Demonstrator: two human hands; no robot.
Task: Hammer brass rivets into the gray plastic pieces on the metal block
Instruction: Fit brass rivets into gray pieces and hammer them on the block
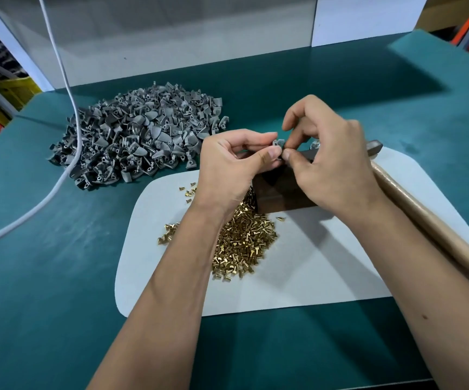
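A big table with a dark green top point(59, 277) filled most of the view. A white mat point(326, 263) with round corners lay flat on it, close to the person. On the mat sat a pile of small brass rivets point(244, 237), and a few more rivets lay loose around it. Just behind the pile stood a dark metal block point(278, 195), partly hidden by the hands. Both hands were up over the block and met in the middle. The left hand point(227, 161) had its fingers curled and pinched one small gray plastic piece point(278, 142) between thumb and finger. The right hand point(328, 161) had its fingers curled too, and its thumb and first finger pinched at the same piece from the other side. It was too small to tell if a rivet was between them. A hammer lay on the right edge of the mat, its brown handle point(424, 220) pointing toward the person and its dark head point(375, 147) just past the right hand. Far back on the left was a big heap of gray plastic pieces point(137, 136) on the green top. A white cable point(59, 175) ran down beside that heap. White panels point(171, 38) stood behind the table.
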